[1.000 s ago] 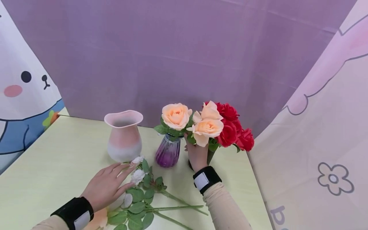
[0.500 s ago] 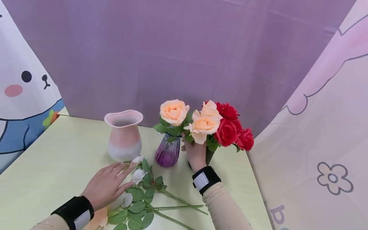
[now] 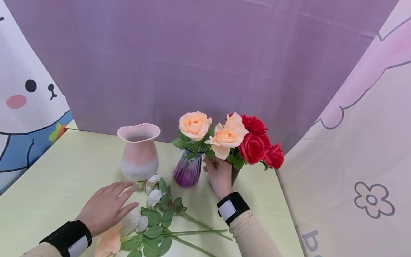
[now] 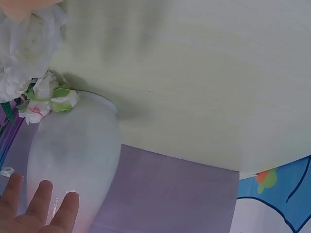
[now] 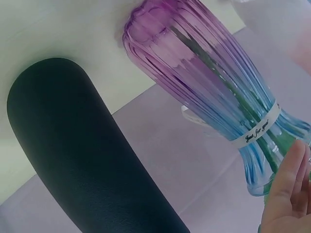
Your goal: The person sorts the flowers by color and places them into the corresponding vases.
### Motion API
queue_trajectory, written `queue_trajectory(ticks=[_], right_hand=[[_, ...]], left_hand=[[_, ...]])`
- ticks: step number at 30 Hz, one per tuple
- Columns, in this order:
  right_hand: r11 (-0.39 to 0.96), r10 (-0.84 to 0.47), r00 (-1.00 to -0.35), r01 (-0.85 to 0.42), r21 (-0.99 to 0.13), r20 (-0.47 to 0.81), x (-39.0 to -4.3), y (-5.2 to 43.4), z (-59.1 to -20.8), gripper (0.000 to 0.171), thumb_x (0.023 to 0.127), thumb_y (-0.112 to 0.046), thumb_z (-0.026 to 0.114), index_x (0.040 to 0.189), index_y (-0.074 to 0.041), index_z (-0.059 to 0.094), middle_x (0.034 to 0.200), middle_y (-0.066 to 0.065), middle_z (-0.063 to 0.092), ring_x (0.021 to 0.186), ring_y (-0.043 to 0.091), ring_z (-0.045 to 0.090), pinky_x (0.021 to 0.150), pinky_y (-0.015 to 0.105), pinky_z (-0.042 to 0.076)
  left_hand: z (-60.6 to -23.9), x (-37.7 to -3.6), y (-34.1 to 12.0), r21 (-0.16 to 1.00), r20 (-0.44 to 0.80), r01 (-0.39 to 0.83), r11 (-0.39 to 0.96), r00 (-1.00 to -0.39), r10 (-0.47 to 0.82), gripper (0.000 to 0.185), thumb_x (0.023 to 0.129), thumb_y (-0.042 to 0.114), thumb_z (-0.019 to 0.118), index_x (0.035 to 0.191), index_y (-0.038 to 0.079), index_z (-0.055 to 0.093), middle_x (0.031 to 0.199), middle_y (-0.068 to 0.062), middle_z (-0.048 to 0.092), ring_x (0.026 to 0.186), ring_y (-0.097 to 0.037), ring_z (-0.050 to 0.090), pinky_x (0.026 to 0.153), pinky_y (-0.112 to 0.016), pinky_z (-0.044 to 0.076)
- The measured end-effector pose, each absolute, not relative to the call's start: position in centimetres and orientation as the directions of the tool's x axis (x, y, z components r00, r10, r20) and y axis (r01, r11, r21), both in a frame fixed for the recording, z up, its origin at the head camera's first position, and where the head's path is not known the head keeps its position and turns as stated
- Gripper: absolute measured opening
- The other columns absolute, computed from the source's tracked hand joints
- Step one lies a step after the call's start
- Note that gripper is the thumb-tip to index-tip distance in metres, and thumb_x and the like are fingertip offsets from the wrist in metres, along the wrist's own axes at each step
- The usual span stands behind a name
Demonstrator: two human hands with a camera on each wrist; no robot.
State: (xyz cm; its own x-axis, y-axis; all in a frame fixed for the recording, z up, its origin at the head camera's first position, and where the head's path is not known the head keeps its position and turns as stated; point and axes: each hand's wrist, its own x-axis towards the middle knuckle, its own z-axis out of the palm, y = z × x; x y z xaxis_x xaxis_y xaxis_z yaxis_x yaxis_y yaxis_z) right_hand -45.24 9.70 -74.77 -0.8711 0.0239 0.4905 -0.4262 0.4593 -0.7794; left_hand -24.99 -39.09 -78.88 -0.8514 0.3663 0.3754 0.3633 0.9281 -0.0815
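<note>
Head view: the left hand (image 3: 104,207) lay flat on the pale bench (image 3: 64,178), fingers spread and straight, fingertips touching the loose white flowers (image 3: 153,192) whose stems ran right along the near bench. The pink vase (image 3: 139,151) stood just beyond, far from the near edge. The right hand (image 3: 219,175) was raised at the stem of a peach rose (image 3: 227,137), fingers curled about it, between the purple glass vase (image 3: 188,170) and the dark vase (image 3: 235,174) of red roses (image 3: 258,144). A second peach rose (image 3: 194,125) stood in the purple glass vase.

Left wrist view: three straight fingertips (image 4: 41,201) lay before the pink vase (image 4: 73,150), white flowers (image 4: 29,73) at its left.

Right wrist view: the purple glass vase (image 5: 209,92) held green stems; the dark vase (image 5: 82,160) lay beside it. One finger (image 5: 289,182) touched the glass neck; the grip itself could not be made out here.
</note>
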Motion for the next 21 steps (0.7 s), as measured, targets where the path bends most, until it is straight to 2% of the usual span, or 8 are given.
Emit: queue_trajectory(ticks=[2,6,10,17,21], right_hand=[[0.482,0.012,-0.872,-0.424,-0.766,0.49,-44.5,9.5,-74.8,0.019,0.094,-0.049,0.064,0.112,-0.048,0.069,0.091,-0.015,0.074,0.061,0.0,0.066,0.049,0.026,0.053],[0.439,-0.029,-0.876,-0.444,-0.781,0.482,-42.6,8.8,-74.6,0.025,0.095,-0.04,0.067,0.119,-0.044,0.067,0.098,-0.013,0.074,0.063,0.002,0.067,0.049,0.026,0.054],[0.411,-0.089,-0.872,-0.472,-0.78,0.481,-40.4,7.7,-74.5,0.027,0.095,-0.031,0.069,0.12,-0.04,0.067,0.096,-0.016,0.072,0.068,0.003,0.068,0.051,0.025,0.056],[0.425,-0.191,-0.843,-0.532,-0.732,0.502,-36.7,6.0,-73.9,0.024,0.094,-0.035,0.069,0.118,-0.04,0.068,0.103,-0.02,0.071,0.081,0.004,0.067,0.059,0.021,0.056],[0.435,-0.267,-0.823,-0.567,-0.7,0.501,-34.7,5.0,-73.4,0.024,0.093,-0.038,0.069,0.117,-0.043,0.068,0.104,-0.021,0.071,0.083,0.003,0.068,0.063,0.019,0.057]], left_hand=[[-79.2,-24.8,-39.7,-0.081,0.373,0.355,0.931,-0.856,0.359,0.083,0.084,0.083,0.044,0.155,0.047,0.022,0.161,0.016,0.026,0.147,-0.023,0.032,0.118,-0.066,0.019],[-80.0,-24.2,-40.7,-0.076,0.367,0.343,0.936,-0.863,0.346,0.083,0.084,0.083,0.045,0.155,0.047,0.023,0.16,0.016,0.027,0.146,-0.024,0.033,0.118,-0.065,0.018],[-80.8,-23.5,-41.4,-0.073,0.355,0.322,0.944,-0.876,0.326,0.083,0.083,0.083,0.045,0.154,0.048,0.022,0.16,0.017,0.027,0.145,-0.023,0.033,0.117,-0.064,0.019],[-82.8,-22.1,-42.9,-0.074,0.342,0.28,0.957,-0.894,0.288,0.08,0.082,0.086,0.041,0.152,0.052,0.023,0.159,0.02,0.027,0.143,-0.023,0.035,0.115,-0.065,0.02],[-83.8,-21.3,-43.8,-0.071,0.345,0.269,0.961,-0.897,0.277,0.079,0.082,0.086,0.042,0.152,0.052,0.024,0.158,0.021,0.027,0.141,-0.022,0.036,0.113,-0.064,0.023]])
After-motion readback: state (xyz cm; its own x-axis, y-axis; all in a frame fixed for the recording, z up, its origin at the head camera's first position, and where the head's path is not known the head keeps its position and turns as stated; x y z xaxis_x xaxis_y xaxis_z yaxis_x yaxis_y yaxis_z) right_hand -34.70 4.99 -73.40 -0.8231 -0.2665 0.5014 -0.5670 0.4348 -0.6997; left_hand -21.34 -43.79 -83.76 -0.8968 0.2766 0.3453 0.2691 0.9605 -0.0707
